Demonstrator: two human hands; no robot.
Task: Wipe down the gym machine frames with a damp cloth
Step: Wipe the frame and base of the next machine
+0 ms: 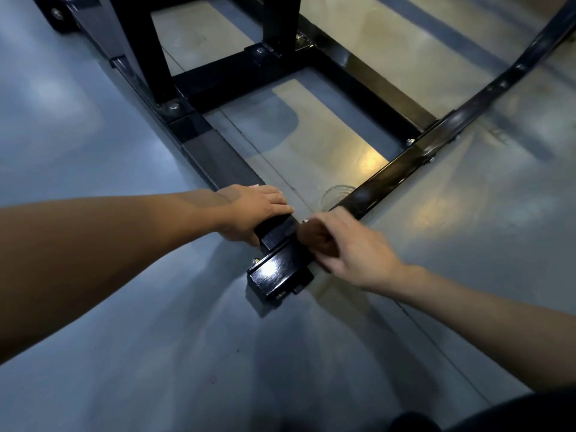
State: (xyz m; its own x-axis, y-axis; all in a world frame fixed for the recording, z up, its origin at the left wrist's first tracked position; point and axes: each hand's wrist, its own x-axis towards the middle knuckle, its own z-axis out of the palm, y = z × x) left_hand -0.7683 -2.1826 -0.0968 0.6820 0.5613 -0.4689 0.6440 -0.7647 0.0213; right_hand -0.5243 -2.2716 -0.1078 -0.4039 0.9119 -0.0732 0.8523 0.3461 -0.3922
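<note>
The black steel gym machine frame (386, 173) lies low on the floor, its base bars meeting at a glossy corner bracket (277, 275) near me. My left hand (252, 210) rests across the left base bar (218, 163) just behind that corner, fingers fairly straight over the top. My right hand (352, 247), blurred, holds a dark brownish cloth (318, 241) bunched under its curled fingers. The cloth is pressed against the inner side of the corner joint, where the diagonal bar meets the bracket.
Two black uprights (146, 57) rise from bolted plates at the back of the frame. A cross bar (243, 76) joins them. Shiny grey-blue floor (156, 338) surrounds the frame. My dark-clothed knee (498, 416) shows at the bottom right.
</note>
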